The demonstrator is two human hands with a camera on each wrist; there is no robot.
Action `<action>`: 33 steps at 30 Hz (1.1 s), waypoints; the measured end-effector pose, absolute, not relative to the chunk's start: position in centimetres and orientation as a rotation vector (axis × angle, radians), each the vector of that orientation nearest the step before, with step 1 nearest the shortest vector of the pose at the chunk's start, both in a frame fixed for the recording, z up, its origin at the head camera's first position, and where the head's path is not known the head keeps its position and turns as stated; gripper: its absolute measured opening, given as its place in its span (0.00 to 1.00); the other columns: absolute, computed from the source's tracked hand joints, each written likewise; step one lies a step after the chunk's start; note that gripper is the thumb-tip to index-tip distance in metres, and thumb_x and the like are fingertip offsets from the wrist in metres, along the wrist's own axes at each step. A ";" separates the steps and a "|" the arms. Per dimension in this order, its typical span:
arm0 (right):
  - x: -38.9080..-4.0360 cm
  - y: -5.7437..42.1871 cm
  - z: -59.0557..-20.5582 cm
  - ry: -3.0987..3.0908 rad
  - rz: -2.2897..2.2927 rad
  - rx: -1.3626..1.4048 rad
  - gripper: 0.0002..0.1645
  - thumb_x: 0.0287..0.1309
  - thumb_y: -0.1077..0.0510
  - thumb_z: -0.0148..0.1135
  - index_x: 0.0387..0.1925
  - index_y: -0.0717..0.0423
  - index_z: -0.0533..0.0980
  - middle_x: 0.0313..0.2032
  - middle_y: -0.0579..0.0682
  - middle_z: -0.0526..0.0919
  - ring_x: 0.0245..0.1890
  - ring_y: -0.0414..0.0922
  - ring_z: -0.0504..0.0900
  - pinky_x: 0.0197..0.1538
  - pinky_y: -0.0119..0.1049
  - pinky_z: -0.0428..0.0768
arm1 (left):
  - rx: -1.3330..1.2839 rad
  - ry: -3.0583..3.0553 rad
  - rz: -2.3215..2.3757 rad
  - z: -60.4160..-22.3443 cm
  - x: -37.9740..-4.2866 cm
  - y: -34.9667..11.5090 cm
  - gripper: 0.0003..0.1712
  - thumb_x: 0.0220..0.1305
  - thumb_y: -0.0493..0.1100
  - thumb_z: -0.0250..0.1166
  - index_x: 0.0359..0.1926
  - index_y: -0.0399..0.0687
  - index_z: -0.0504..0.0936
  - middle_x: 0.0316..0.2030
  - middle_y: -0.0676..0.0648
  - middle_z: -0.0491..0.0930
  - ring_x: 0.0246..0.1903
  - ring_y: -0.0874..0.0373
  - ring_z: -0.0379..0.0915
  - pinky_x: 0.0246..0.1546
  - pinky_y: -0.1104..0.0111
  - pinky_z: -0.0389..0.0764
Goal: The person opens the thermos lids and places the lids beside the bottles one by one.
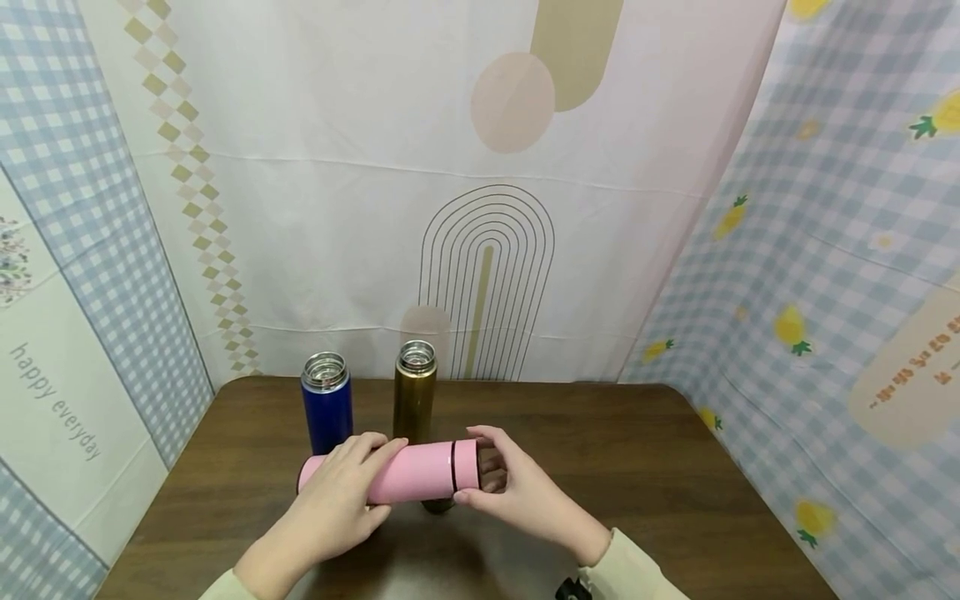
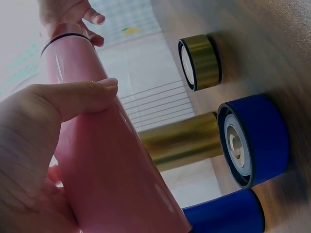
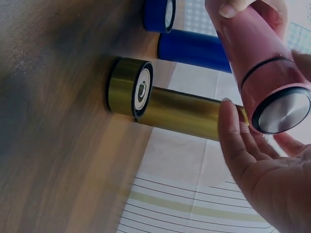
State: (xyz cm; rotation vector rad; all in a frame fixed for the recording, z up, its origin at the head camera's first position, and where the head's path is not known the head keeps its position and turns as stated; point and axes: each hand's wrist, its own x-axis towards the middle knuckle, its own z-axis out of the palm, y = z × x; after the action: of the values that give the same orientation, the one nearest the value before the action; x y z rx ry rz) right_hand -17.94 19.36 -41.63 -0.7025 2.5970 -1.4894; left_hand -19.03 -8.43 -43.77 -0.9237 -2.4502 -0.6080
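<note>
A pink thermos bottle [image 1: 420,473] lies sideways in the air over the table, its cap [image 1: 467,463] on and pointing right. My left hand [image 1: 337,500] grips its body, the thumb [image 2: 92,97] across the pink side. Around the cap end, my right hand [image 1: 525,492] has its fingers spread, fingertips right at the cap's edge. In the right wrist view the cap's silver top [image 3: 285,111] shows between thumb and fingers. Behind stand a blue bottle [image 1: 327,408] and a gold bottle [image 1: 414,400], both uncapped, the pink one partly hiding them.
On the wooden table [image 1: 600,467], a blue cap [image 2: 265,138] and a gold cap [image 2: 206,60] sit in front of their bottles, inner sides visible in the wrist views. A patterned cloth [image 1: 337,233] hangs behind the table, with checked cloth [image 1: 780,250] at the right.
</note>
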 end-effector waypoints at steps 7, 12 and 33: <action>-18.0 19.4 -41.4 2.666 -1.407 -0.624 0.30 0.61 0.42 0.63 0.61 0.45 0.67 0.44 0.46 0.76 0.37 0.43 0.79 0.41 0.36 0.80 | -0.953 -2.420 -0.617 -43.9 -18.9 -8.4 0.45 0.36 0.44 0.78 0.61 0.49 0.75 0.48 0.49 0.73 0.49 0.52 0.71 0.52 0.54 0.73; -17.8 19.5 -41.4 2.692 -1.332 -0.546 0.21 0.64 0.38 0.57 0.48 0.46 0.71 0.26 0.45 0.77 0.23 0.41 0.78 0.28 0.34 0.77 | -0.979 -2.383 -0.616 -44.0 -18.8 -8.3 0.45 0.35 0.43 0.78 0.61 0.48 0.75 0.48 0.50 0.73 0.50 0.52 0.71 0.52 0.55 0.72; -17.8 19.8 -41.8 2.643 -1.394 -0.766 0.42 0.53 0.43 0.71 0.66 0.33 0.60 0.53 0.41 0.73 0.47 0.41 0.78 0.51 0.41 0.77 | -0.951 -2.424 -0.595 -44.3 -18.8 -8.3 0.45 0.37 0.45 0.78 0.62 0.48 0.74 0.49 0.48 0.73 0.50 0.51 0.71 0.53 0.54 0.72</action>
State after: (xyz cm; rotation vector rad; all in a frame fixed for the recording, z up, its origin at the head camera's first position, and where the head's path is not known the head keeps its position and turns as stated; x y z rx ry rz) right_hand -17.83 19.81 -41.78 -0.7662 2.6429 -1.3942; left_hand -18.79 -8.33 -44.34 -0.9508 -2.4242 -0.5950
